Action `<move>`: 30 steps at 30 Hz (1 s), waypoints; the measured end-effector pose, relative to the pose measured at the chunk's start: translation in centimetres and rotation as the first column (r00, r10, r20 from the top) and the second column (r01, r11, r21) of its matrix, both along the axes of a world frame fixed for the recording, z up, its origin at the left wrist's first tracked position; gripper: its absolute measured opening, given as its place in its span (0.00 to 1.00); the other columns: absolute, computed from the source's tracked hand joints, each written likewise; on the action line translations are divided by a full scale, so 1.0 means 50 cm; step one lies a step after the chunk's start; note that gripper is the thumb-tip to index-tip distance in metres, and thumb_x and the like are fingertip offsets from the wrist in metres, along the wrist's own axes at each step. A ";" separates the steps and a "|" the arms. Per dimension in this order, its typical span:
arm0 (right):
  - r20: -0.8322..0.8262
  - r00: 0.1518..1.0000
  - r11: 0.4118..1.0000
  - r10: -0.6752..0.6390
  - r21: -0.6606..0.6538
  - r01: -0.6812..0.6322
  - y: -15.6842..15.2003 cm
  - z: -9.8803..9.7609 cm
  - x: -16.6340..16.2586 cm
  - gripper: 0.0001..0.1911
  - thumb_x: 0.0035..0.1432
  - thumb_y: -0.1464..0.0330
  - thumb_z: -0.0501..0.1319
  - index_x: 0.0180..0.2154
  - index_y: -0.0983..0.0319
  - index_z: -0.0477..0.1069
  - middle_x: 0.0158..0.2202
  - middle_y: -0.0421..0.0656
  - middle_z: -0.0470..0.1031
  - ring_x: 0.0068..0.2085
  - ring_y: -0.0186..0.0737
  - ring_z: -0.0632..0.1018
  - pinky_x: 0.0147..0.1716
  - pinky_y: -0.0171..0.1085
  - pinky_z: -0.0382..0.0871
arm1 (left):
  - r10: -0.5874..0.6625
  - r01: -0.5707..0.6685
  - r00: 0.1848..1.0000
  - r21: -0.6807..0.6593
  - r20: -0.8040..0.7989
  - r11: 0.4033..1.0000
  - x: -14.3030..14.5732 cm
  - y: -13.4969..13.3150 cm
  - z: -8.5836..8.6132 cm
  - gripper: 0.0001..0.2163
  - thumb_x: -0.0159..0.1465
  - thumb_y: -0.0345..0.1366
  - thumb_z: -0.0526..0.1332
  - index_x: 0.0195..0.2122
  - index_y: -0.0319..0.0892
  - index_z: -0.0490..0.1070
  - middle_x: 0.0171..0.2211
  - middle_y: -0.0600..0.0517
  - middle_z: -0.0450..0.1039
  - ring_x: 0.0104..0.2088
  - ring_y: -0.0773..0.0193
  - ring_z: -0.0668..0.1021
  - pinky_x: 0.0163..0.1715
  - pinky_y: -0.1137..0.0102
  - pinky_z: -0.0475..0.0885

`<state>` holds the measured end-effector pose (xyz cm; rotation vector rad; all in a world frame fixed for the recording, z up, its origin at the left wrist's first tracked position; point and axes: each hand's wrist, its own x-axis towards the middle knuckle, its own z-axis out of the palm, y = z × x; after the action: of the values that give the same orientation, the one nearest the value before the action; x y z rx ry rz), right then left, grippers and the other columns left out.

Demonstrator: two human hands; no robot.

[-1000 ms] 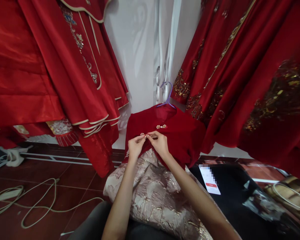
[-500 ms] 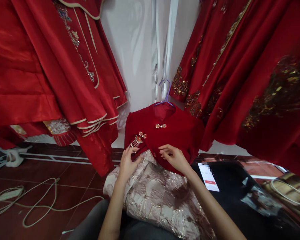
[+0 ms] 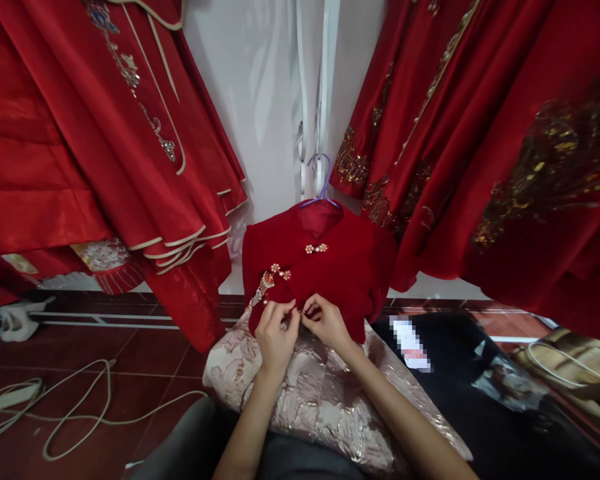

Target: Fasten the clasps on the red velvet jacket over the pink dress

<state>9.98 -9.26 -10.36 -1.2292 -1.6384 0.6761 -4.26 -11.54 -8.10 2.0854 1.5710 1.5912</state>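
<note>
A short red velvet jacket (image 3: 347,273) hangs on a purple hanger (image 3: 325,187) in front of me. Beaded flower fasteners (image 3: 317,249) close it at the neck, and a tasselled brooch (image 3: 267,280) hangs on its left side. My left hand (image 3: 277,337) pinches the jacket's front edge near the hem, thumb against fingers. Just beside it, my right hand (image 3: 326,325) is closed in a pinch on the same edge. The fingertips nearly meet, and any small fastener between them is hidden. Beneath both hands lies shiny cream-pink patterned cloth (image 3: 330,393).
Red embroidered garments hang at the left (image 3: 145,133) and right (image 3: 440,153). To the right, a lit phone (image 3: 410,343) and a clear plastic packet (image 3: 510,383) lie on a black surface (image 3: 460,407). A pale cable (image 3: 105,400) loops across the tiled floor.
Both hands have come together at the jacket's front edge and closed into pinches. The brooch's tassel shows more fully now. The view has shifted slightly.
</note>
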 end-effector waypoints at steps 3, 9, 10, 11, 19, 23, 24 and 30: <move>-0.092 0.995 0.997 0.037 -0.066 -0.043 0.010 -0.002 0.019 0.05 0.51 0.68 0.63 0.32 0.59 0.67 0.28 0.38 0.74 0.31 0.36 0.77 0.33 0.35 0.72 | -0.034 -0.006 0.982 -0.213 -0.184 0.977 0.008 0.002 -0.025 0.09 0.63 0.33 0.57 0.43 0.45 0.74 0.38 0.49 0.74 0.38 0.60 0.77 0.37 0.70 0.70; -0.154 0.978 0.972 0.141 -0.164 -0.166 0.014 0.039 0.066 0.14 0.49 0.63 0.67 0.37 0.63 0.73 0.29 0.41 0.77 0.33 0.37 0.78 0.38 0.38 0.72 | -0.206 0.082 0.926 -0.366 -0.316 0.927 0.013 0.009 -0.071 0.16 0.63 0.31 0.56 0.52 0.39 0.71 0.46 0.41 0.70 0.46 0.52 0.75 0.48 0.60 0.71; -0.189 0.965 0.964 0.180 -0.160 -0.211 0.011 0.047 0.066 0.15 0.49 0.63 0.67 0.38 0.63 0.73 0.30 0.42 0.77 0.34 0.37 0.78 0.38 0.38 0.72 | -0.229 0.104 0.921 -0.369 -0.315 0.924 0.018 0.007 -0.074 0.16 0.63 0.32 0.56 0.51 0.38 0.71 0.47 0.40 0.70 0.48 0.51 0.74 0.50 0.58 0.70; -0.223 0.953 0.959 0.204 -0.151 -0.241 0.008 0.053 0.063 0.16 0.49 0.62 0.67 0.39 0.64 0.73 0.31 0.42 0.77 0.35 0.37 0.79 0.39 0.38 0.72 | -0.253 0.127 0.917 -0.373 -0.309 0.919 0.022 0.005 -0.077 0.15 0.63 0.32 0.56 0.50 0.37 0.71 0.47 0.39 0.70 0.49 0.49 0.74 0.51 0.57 0.70; -0.272 0.961 0.995 0.056 -0.068 -0.078 0.017 0.004 0.014 0.10 0.55 0.64 0.62 0.40 0.60 0.70 0.34 0.42 0.76 0.36 0.37 0.78 0.34 0.34 0.74 | -0.262 0.227 0.964 -0.376 -0.044 0.898 -0.001 0.010 -0.043 0.08 0.60 0.31 0.58 0.38 0.44 0.76 0.37 0.49 0.76 0.38 0.61 0.77 0.42 0.67 0.72; -0.240 0.968 0.996 0.066 -0.041 -0.078 0.012 0.004 0.010 0.07 0.56 0.63 0.61 0.35 0.59 0.66 0.34 0.41 0.75 0.36 0.37 0.78 0.30 0.32 0.73 | 0.030 -0.025 0.999 -0.185 0.024 0.982 -0.037 0.024 -0.024 0.02 0.59 0.33 0.60 0.31 0.44 0.72 0.28 0.53 0.69 0.29 0.64 0.72 0.34 0.69 0.69; -0.232 0.970 0.995 0.077 -0.037 -0.088 0.010 0.007 0.010 0.07 0.57 0.63 0.61 0.34 0.58 0.65 0.34 0.41 0.74 0.36 0.37 0.78 0.29 0.32 0.72 | 0.082 -0.073 0.995 -0.146 0.056 0.986 -0.043 0.028 -0.024 0.02 0.59 0.34 0.61 0.32 0.43 0.71 0.29 0.53 0.68 0.29 0.65 0.71 0.33 0.70 0.69; -0.264 0.958 0.989 0.108 -0.074 -0.131 0.002 0.017 0.008 0.08 0.57 0.61 0.61 0.34 0.59 0.66 0.33 0.41 0.74 0.35 0.37 0.77 0.28 0.33 0.74 | 0.010 0.025 0.980 -0.171 0.201 0.985 -0.059 0.048 -0.050 0.09 0.60 0.33 0.60 0.42 0.41 0.68 0.36 0.50 0.71 0.33 0.65 0.74 0.36 0.69 0.72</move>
<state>10.40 -9.19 -9.49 -1.0597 -1.4837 0.9554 -7.21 -9.12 -10.62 1.7801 1.5673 1.5463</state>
